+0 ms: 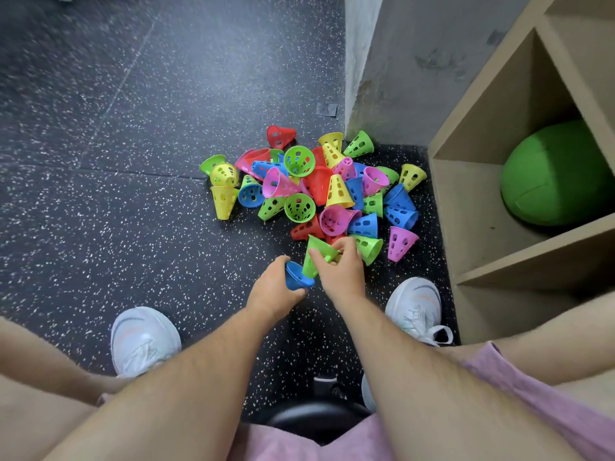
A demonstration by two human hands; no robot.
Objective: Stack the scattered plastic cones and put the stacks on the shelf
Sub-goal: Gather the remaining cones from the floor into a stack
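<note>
A heap of several small perforated plastic cones (312, 191) in red, yellow, green, blue and pink lies scattered on the dark speckled floor. At its near edge my left hand (276, 287) grips a blue cone (297, 277) by its wide end. Just to the right, my right hand (339, 267) holds a green cone (317, 252), whose lower end touches the blue one. The wooden shelf (472, 227) stands at the right, its open compartments facing the heap.
A large green ball (559, 174) fills the shelf's upper compartment. A grey wall corner (376, 78) rises behind the heap. My white shoes (143, 341) (416, 304) flank my hands, and a black stool edge (319, 417) shows between my legs.
</note>
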